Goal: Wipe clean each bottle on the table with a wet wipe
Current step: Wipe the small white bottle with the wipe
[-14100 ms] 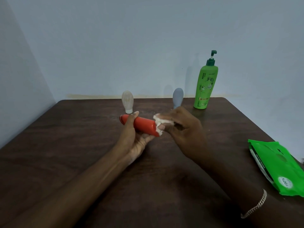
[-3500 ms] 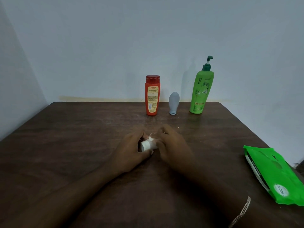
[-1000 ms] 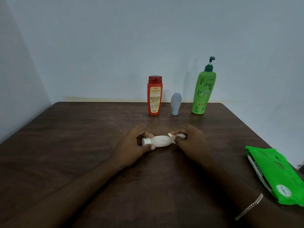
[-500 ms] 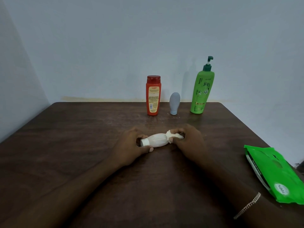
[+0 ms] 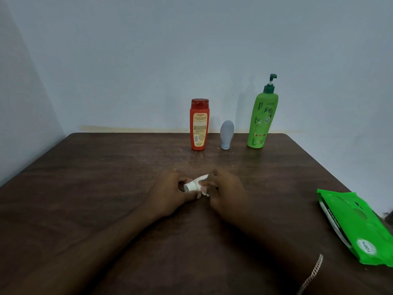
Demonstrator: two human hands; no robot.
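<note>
from the head view, you are holding the small white bottle (image 5: 191, 185) sideways, low over the middle of the table (image 5: 85, 199), its cap end pointing left. your left hand (image 5: 170, 194) is closing its grip around that cap end, fingers curled on it. your right hand (image 5: 227, 194) is gripping the wet wipe (image 5: 204, 192) against the bottle's body and hiding most of it. along the far edge, by the wall, the red bottle (image 5: 199, 124), grey bottle (image 5: 227, 135) and green pump bottle (image 5: 262, 120) are standing upright in a row, well apart from your hands. the green wipes pack (image 5: 357, 228) is lying at the right edge. bare wood is stretching between your hands and the far row, and from your left forearm out to the left edge.
</note>
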